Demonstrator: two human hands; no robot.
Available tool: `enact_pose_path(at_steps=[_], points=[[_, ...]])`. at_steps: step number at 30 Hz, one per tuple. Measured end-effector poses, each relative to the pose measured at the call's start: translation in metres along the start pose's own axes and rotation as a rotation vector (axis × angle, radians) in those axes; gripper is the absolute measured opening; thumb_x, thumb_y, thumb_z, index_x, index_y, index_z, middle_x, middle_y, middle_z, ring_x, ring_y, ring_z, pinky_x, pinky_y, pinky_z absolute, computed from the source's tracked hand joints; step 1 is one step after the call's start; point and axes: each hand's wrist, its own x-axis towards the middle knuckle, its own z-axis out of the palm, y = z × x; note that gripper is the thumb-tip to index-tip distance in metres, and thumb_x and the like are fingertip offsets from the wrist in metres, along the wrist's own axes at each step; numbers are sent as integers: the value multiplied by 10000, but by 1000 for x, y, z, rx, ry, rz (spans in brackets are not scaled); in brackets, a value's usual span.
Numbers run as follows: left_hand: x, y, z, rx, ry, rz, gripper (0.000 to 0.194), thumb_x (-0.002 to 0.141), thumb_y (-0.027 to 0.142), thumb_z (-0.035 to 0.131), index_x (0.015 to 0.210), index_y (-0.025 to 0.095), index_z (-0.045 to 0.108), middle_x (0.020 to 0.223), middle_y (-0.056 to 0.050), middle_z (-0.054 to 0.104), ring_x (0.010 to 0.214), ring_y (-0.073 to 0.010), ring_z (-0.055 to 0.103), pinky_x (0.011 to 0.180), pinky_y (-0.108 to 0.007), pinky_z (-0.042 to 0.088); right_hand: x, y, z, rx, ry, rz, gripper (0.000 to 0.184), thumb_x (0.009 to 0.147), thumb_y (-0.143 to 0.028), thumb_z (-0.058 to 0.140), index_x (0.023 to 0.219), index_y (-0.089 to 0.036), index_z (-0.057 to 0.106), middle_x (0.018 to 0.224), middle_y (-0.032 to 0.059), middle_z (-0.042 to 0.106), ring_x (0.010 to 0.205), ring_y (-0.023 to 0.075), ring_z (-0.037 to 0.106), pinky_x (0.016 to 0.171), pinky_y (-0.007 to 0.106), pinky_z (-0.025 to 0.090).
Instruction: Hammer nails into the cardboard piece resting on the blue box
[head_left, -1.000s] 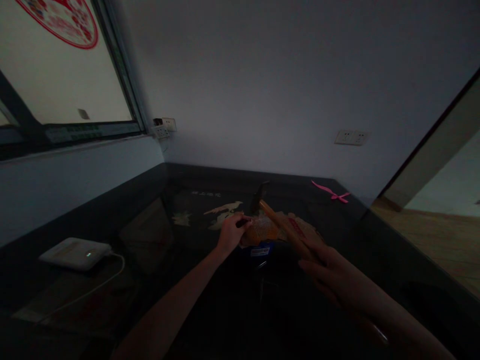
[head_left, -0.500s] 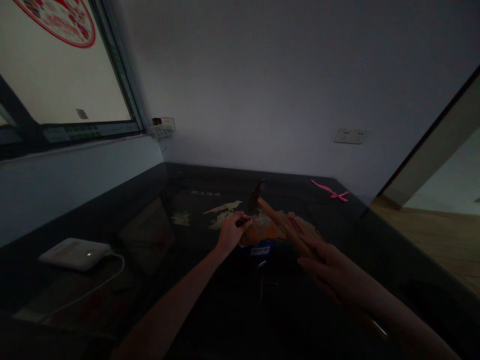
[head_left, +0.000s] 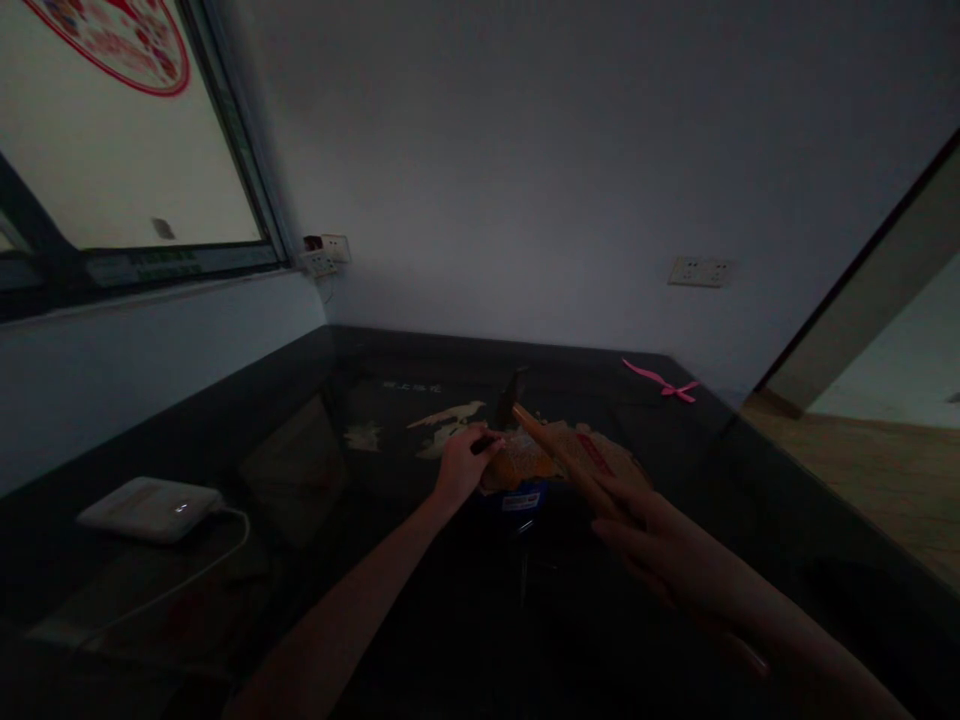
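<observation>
My right hand (head_left: 645, 520) is wrapped round the wooden handle of a hammer (head_left: 551, 445). The hammer's dark metal head is low, just above or touching an orange-brown piece (head_left: 521, 457) whose kind I cannot make out. My left hand (head_left: 463, 460) is at the left edge of that piece, its fingers pinched together; what they hold, if anything, is too small and dark to name. Behind and to the right lies torn brown cardboard (head_left: 611, 455) with a red mark. Below the orange-brown piece shows a blue object with a white label (head_left: 523, 499).
On the dark glossy table (head_left: 420, 620), a white power bank (head_left: 150, 508) with a white cable lies to the left. A pink ribbon (head_left: 664, 382) lies at the back right. Wall sockets (head_left: 700, 271) sit above the table. A window (head_left: 135, 130) is at the left.
The hammer's head has come down slightly toward the orange-brown piece and my left fingers. My right hand has shifted slightly left with the handle. My left hand has stayed in place.
</observation>
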Motion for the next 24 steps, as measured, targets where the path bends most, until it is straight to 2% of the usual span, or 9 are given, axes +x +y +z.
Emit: enact_pose_path(at_steps=[4, 8, 11, 16, 18, 21, 24], points=[[0, -1, 0, 0, -7, 12, 110, 745, 190, 627, 835, 161, 681, 865, -52, 700, 849, -194, 638, 785, -311, 499, -1, 1, 2, 16, -32, 46, 495, 777, -305, 545, 1260, -205, 502, 540, -33, 526, 432, 114, 491, 382, 197, 401], [0, -2, 1, -26, 10, 5, 76, 749, 204, 624, 788, 160, 672, 862, -49, 697, 831, -188, 640, 780, -307, 495, -3, -7, 1, 21, -37, 42, 570, 802, -297, 524, 1346, -188, 390, 568, -43, 495, 418, 95, 448, 354, 178, 347], [-1, -1, 0, -30, 3, 0, 77, 753, 208, 618, 783, 157, 668, 838, -44, 696, 811, -183, 641, 757, -292, 496, -4, -8, 2, 6, -18, 10, 530, 785, -262, 543, 1304, -192, 458, 671, -1, 571, 527, 112, 521, 423, 183, 403], [0, 0, 0, -6, -7, 4, 92, 738, 200, 630, 812, 162, 671, 815, -32, 695, 759, -173, 639, 696, -274, 500, -3, -3, 5, -6, -9, 72, 472, 769, -263, 542, 1234, -187, 535, 791, 22, 629, 578, 122, 560, 458, 193, 438], [0, 0, 1, -10, 0, 6, 84, 743, 211, 626, 799, 167, 672, 815, -30, 697, 762, -171, 640, 715, -280, 501, -4, -3, 4, 2, -5, 54, 511, 769, -281, 550, 1270, -195, 501, 749, 9, 623, 568, 120, 557, 456, 191, 436], [0, 0, 1, -9, 18, 13, 88, 743, 228, 631, 797, 173, 674, 821, -30, 698, 769, -173, 641, 741, -287, 498, -4, -5, 4, 8, -11, 97, 565, 786, -325, 529, 1326, -193, 429, 581, -38, 548, 423, 97, 470, 365, 186, 369], [0, 1, 0, 14, 7, 1, 91, 740, 222, 632, 796, 162, 673, 819, -35, 696, 756, -173, 638, 727, -283, 495, -3, -5, 6, -6, 12, 53, 494, 757, -294, 558, 1238, -185, 526, 659, -5, 586, 517, 115, 531, 425, 195, 423]])
